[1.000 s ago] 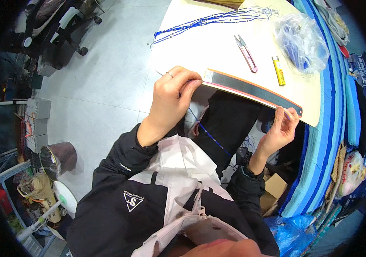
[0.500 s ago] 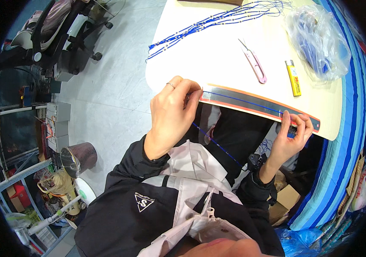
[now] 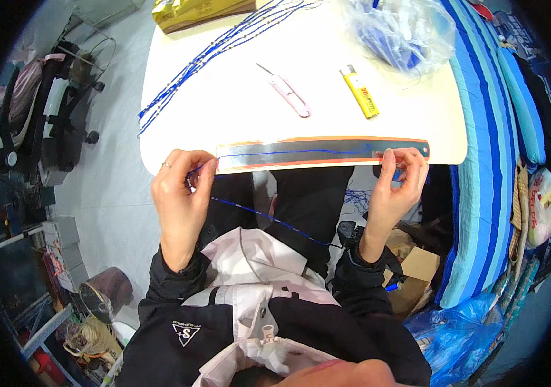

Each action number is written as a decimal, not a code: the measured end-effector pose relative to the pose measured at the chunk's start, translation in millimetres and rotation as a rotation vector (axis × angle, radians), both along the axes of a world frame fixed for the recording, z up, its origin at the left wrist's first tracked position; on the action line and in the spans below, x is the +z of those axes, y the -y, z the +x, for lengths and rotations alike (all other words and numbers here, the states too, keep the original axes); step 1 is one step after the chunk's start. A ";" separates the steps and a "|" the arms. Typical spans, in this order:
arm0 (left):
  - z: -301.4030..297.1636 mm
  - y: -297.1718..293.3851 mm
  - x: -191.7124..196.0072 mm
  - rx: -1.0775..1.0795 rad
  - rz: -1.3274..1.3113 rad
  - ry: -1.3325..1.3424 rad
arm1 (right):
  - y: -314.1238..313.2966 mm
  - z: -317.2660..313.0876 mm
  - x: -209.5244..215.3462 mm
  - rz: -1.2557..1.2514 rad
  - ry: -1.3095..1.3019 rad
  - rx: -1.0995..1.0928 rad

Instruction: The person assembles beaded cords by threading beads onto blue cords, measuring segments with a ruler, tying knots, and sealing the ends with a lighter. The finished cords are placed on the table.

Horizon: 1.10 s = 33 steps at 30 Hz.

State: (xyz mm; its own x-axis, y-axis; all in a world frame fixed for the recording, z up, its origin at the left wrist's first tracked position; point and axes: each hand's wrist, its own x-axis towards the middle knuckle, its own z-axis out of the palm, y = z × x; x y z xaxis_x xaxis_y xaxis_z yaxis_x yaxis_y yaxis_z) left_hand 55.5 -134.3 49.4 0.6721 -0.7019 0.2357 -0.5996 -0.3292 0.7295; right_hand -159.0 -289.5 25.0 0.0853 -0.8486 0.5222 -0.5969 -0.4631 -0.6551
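A long dark ruler-like strip (image 3: 314,148) with orange edges and a hole at one end lies along the table's near edge. A thin blue cord (image 3: 288,152) runs along it, slightly slack toward the right. My left hand (image 3: 182,187) pinches the cord at the strip's left end. From there, a beaded length of the cord hangs in a slanting line over my lap. Near the strip's right end, my right hand (image 3: 399,184) has its thumb and curled fingers at the strip's edge. Whatever its fingertips hold is hidden; the cord's right part lies just beside the thumb.
Pink thread snips (image 3: 290,97) and a yellow lighter (image 3: 359,91) lie on the pale table (image 3: 224,122). A bundle of beaded blue cords (image 3: 204,61) is at the left, by a yellow box (image 3: 198,14). A clear plastic bag (image 3: 404,35) stands far right, beside blue-striped fabric (image 3: 488,129).
The whole view has shifted, so the table appears further left and more level. The cord, straight before, now sags near its right end. Both hands stay at the strip's ends.
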 end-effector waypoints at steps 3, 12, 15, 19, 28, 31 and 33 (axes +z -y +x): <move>-0.7 0.5 0.0 -0.003 -0.024 -0.006 | -3.2 -4.1 1.7 -0.026 0.003 0.003; -0.7 -0.9 -0.7 -0.008 -0.042 -0.019 | -22.8 -4.1 0.6 -0.024 -0.001 0.197; -0.9 -1.4 -1.9 -0.002 -0.047 -0.010 | -23.1 -2.8 1.1 0.022 -0.217 0.257; -0.3 -2.7 -3.8 0.007 -0.050 -0.015 | -29.2 -9.5 7.8 0.008 -0.396 0.182; -0.3 -3.0 -7.2 0.015 -0.098 -0.010 | -34.8 -13.3 9.9 0.089 -0.361 0.138; 1.1 -6.6 -8.0 -0.001 -0.146 0.023 | -43.5 -11.1 13.6 0.047 -0.124 0.109; 0.3 -12.9 -6.5 0.014 -0.215 -0.204 | -53.5 -0.9 14.7 -0.009 0.002 0.281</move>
